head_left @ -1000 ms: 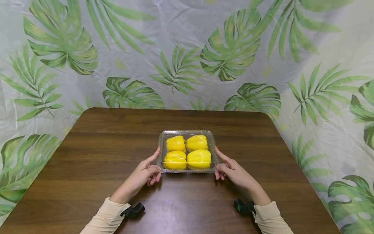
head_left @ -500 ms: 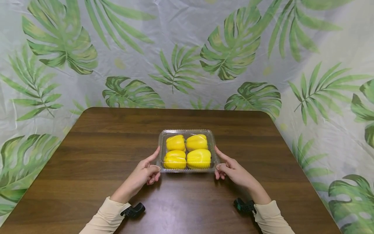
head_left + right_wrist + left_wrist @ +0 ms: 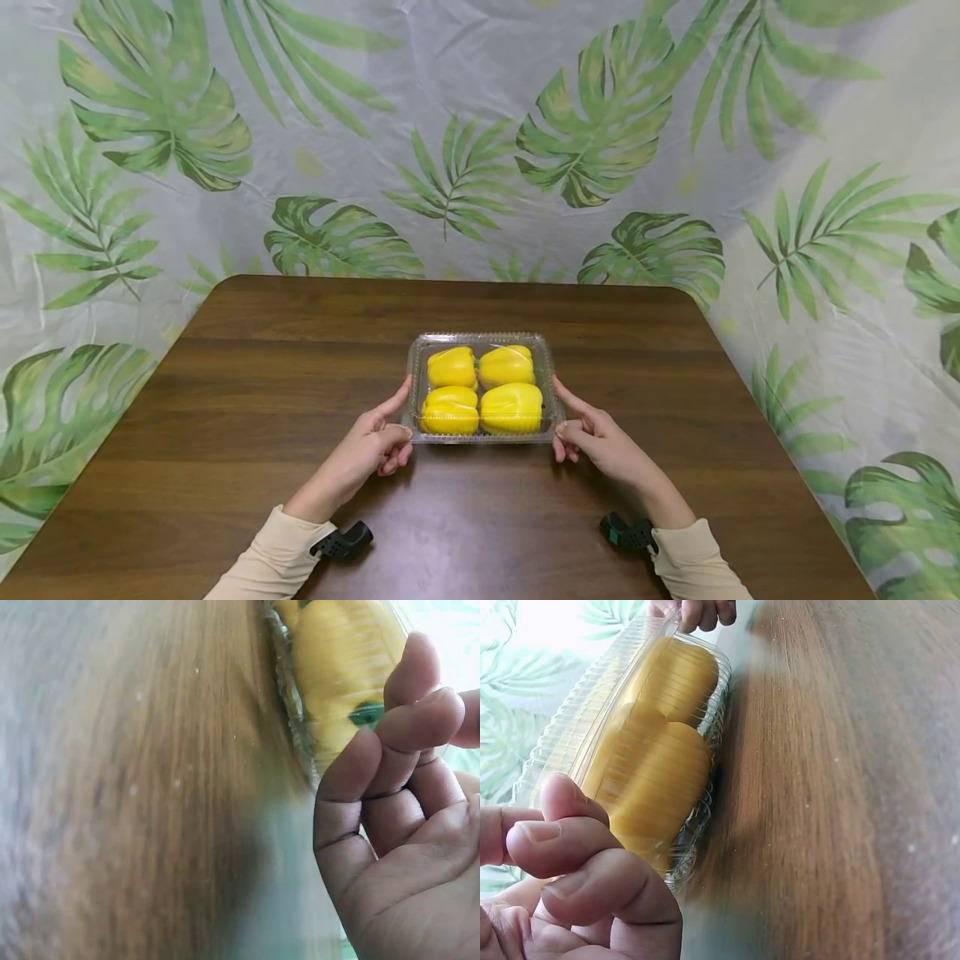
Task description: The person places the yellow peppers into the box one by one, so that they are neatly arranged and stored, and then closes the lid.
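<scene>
A clear plastic clamshell box (image 3: 480, 439) rests on the table in the head view, with several yellow bell peppers (image 3: 512, 408) inside in two rows. Its ridged lid is down. My left hand (image 3: 363, 452) pinches the near left corner between thumb and curled fingers, the index finger stretched along the side. At the near right corner, my right hand (image 3: 609, 448) holds the box the same way. The left wrist view shows curled fingers (image 3: 592, 862) at the box's lid edge. A green stem (image 3: 366, 714) shows through the plastic in the right wrist view.
The brown wooden table (image 3: 300, 333) has rounded far corners. Behind it and at both sides hangs a pale cloth (image 3: 480, 75) printed with green leaves. Black wrist devices (image 3: 341, 540) sit at both cream sleeve cuffs (image 3: 682, 546).
</scene>
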`<act>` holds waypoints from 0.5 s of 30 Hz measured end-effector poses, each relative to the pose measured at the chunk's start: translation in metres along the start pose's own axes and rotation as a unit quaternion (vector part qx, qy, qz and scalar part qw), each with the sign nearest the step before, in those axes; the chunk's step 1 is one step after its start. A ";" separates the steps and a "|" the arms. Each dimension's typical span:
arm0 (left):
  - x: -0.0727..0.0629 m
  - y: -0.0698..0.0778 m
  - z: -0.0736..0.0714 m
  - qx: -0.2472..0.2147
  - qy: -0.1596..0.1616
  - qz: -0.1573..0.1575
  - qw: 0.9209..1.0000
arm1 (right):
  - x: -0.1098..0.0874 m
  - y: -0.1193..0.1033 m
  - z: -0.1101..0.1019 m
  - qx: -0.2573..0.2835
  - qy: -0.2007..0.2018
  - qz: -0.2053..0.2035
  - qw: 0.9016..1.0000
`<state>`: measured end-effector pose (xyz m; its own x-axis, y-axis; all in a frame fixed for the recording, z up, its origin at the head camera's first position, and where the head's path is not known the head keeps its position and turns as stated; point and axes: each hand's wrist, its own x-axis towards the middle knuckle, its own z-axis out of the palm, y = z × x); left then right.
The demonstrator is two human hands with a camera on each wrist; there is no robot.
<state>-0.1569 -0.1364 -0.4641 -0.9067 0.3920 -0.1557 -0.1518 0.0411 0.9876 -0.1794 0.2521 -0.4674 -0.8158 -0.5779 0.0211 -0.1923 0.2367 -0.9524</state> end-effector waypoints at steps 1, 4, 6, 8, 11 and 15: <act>0.000 0.000 0.000 0.000 -0.001 0.001 1.000 | 0.000 0.001 0.000 -0.002 0.002 -0.003 1.000; 0.000 0.000 0.001 0.002 0.003 0.001 1.000 | 0.001 0.002 0.001 -0.011 0.007 -0.007 1.000; 0.000 0.001 0.000 0.009 0.017 0.002 1.000 | 0.002 0.002 0.000 -0.021 0.013 -0.005 1.000; 0.001 0.003 -0.001 0.024 0.037 0.006 0.999 | 0.003 0.002 -0.002 -0.035 0.022 -0.002 0.999; 0.001 0.005 -0.005 0.061 0.067 0.021 0.996 | 0.005 0.001 -0.006 -0.058 0.038 0.001 0.998; 0.002 0.009 -0.012 0.115 0.079 0.057 0.989 | 0.007 -0.004 -0.010 -0.078 0.055 0.003 0.995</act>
